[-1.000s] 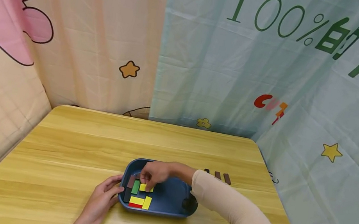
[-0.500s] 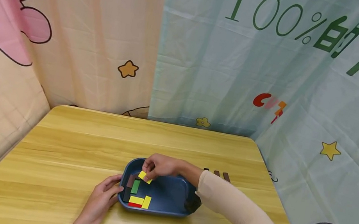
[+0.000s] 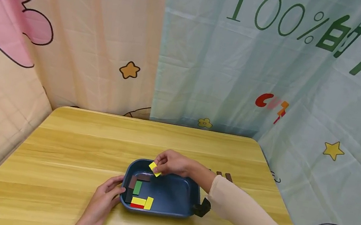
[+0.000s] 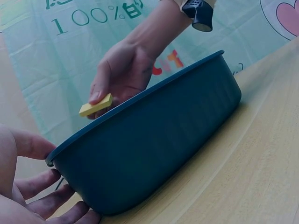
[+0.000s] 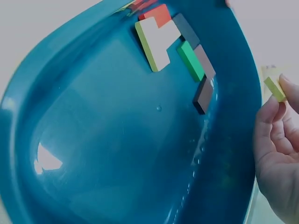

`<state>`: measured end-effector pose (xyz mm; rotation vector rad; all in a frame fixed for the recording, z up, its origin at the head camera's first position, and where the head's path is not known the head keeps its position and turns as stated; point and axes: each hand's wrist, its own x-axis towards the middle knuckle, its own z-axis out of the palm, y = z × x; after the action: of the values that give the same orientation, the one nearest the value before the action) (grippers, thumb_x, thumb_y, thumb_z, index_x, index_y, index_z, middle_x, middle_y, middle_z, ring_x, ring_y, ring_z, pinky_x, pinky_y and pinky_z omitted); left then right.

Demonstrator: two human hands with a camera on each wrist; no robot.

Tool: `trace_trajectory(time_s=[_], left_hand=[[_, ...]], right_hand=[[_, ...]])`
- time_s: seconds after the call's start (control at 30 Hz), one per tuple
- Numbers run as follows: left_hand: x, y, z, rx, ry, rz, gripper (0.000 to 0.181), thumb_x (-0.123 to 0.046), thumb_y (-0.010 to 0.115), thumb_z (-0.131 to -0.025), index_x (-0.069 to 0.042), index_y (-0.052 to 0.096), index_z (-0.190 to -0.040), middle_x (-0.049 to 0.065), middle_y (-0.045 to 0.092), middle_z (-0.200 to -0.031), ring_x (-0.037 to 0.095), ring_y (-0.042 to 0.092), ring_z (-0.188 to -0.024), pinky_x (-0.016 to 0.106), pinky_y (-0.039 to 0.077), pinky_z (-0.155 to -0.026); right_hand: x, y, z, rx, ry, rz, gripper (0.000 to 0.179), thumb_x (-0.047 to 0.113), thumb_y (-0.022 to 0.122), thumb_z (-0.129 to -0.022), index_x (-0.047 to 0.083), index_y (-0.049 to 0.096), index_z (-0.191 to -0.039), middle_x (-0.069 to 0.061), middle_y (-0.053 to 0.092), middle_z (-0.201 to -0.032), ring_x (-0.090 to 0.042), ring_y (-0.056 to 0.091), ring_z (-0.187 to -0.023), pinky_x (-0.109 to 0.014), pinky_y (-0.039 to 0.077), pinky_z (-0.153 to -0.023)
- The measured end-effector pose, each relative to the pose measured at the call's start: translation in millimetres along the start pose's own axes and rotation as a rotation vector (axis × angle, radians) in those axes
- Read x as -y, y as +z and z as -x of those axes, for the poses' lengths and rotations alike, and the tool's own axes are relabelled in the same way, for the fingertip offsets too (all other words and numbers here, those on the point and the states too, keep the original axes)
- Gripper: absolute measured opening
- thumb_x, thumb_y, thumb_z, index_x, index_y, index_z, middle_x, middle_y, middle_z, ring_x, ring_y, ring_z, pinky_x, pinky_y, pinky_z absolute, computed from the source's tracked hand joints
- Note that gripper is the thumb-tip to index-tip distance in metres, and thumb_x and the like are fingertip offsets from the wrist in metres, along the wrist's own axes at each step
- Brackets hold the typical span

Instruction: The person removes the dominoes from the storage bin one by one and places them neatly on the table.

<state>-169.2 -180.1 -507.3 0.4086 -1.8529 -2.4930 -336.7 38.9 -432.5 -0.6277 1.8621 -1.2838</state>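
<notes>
My right hand (image 3: 173, 163) pinches a small yellow block (image 3: 154, 169) between thumb and fingers, over the far rim of a blue plastic tub (image 3: 167, 214). In the left wrist view the yellow block (image 4: 96, 105) shows above the tub's rim. My left hand (image 3: 99, 202) holds the tub's left end, thumb at the rim and fingers against the outer wall. Inside, along the left side, lie a green block (image 5: 190, 60), a red block (image 5: 158, 15), two yellow blocks (image 5: 153, 44) and several dark brown and black ones (image 5: 203, 95).
Brown blocks (image 3: 228, 177) lie on the wooden table (image 3: 89, 141) behind the tub, partly covered by the right arm. A black wrist device (image 3: 202, 207) hangs under the right forearm near the tub's right end. Printed curtains (image 3: 191, 70) stand around the table.
My right hand has lifted the yellow block from beside the green one and carried it up toward the far rim, slightly rightward, uncovering a dark brown block. The left hand has stayed at the tub.
</notes>
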Motion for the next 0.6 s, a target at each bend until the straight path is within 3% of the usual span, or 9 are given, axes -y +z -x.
trace_trajectory(time_s=[0.33, 0.6], left_hand=[[-1.8, 0.2, -1.7, 0.001, -0.011, -0.014, 0.046, -0.002, 0.056, -0.102, 0.009, 0.046, -0.145, 0.026, 0.043, -0.151, 0.026, 0.058, -0.115, 0.031, 0.054, -0.090], [-1.1, 0.1, 0.2, -0.010, -0.020, -0.024, 0.045, -0.001, 0.055, -0.102, 0.009, 0.046, -0.145, 0.027, 0.044, -0.151, 0.028, 0.057, -0.118, 0.031, 0.054, -0.090]], right_hand=[[5, -26, 22.7, -0.138, -0.009, -0.033, 0.009, 0.000, 0.072, -0.095, -0.002, 0.064, -0.098, -0.012, 0.062, -0.093, -0.022, 0.061, -0.083, -0.030, 0.056, -0.073], [9, -44, 39.6, -0.169, -0.013, -0.040, 0.010, 0.000, 0.071, -0.096, -0.001, 0.062, -0.098, -0.011, 0.061, -0.091, -0.022, 0.060, -0.081, -0.035, 0.056, -0.078]])
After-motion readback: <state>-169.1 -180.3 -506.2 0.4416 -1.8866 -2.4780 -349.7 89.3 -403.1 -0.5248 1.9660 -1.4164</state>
